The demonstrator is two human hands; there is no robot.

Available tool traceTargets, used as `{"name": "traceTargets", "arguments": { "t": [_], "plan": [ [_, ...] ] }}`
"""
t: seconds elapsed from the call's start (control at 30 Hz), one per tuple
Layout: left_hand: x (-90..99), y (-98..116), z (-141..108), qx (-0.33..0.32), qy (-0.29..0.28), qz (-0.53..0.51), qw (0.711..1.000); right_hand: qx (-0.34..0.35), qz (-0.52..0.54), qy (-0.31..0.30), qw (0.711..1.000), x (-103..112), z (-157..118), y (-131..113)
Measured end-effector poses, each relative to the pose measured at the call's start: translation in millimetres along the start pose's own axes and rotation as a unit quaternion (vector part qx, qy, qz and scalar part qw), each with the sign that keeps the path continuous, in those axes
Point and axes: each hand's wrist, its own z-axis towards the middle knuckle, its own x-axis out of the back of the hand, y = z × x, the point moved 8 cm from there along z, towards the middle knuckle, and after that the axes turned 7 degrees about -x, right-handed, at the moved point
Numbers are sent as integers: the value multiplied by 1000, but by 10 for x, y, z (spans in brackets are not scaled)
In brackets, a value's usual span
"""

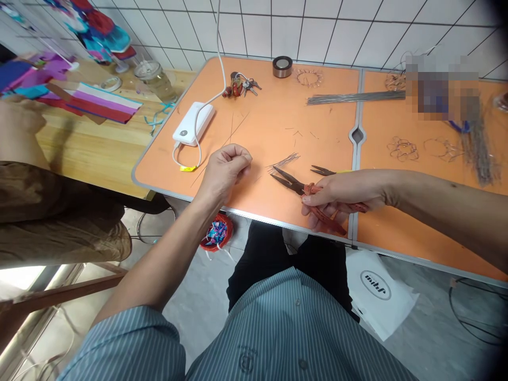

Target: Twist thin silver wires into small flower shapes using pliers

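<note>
Pliers [296, 184] with pointed dark jaws and red handles are in my right hand [333, 196], the jaws parted. Their tips lie beside a small pile of short cut wires [283, 162] on the orange table. Behind my right hand, a second tool with dark jaws [322, 170] and a bit of yellow handle is partly covered. My left hand [228, 166] is closed in a pinch to the left of the pile; what its fingers hold, if anything, is too small to make out. Long thin wires [237, 129] lie near that hand.
A white power bank [193, 124] with a cable, keys [248, 84], a tape roll [282, 66] and a wire bundle [349, 97] lie farther back. Bent wire rings [402, 148] are at right. At left, another person's hand [21, 116] is by coloured fabric strips [105, 103].
</note>
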Motion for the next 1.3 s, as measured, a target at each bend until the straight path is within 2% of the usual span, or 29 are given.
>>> {"name": "traceTargets", "arguments": {
  "t": [0.13, 0.2, 0.5, 0.63, 1.07, 1.2, 1.3],
  "plan": [
    [-42, -18, -6, 4, -3, -2, 1000, 24, 79, -107, 991, -186, 9, 18],
    [-69, -29, -20, 7, -11, 0, 1000, 24, 121, -140, 983, -257, 33, 35],
    [-314, -17, -116, -22, -94, 26, 995, 38, 160, -130, 978, -286, 121, 54],
    [-414, -60, -81, -25, -111, 19, 993, 39, 163, -128, 978, -299, 136, 63],
    [-421, -196, 62, -32, -104, 52, 993, 47, 158, -118, 979, -304, 70, 277],
    [-385, -148, 57, -34, -87, 57, 994, 55, 154, -105, 981, -273, 45, 296],
    [-439, -67, 19, -38, -115, 45, 992, 56, 152, -116, 980, -299, 36, 279]
  ]
}}
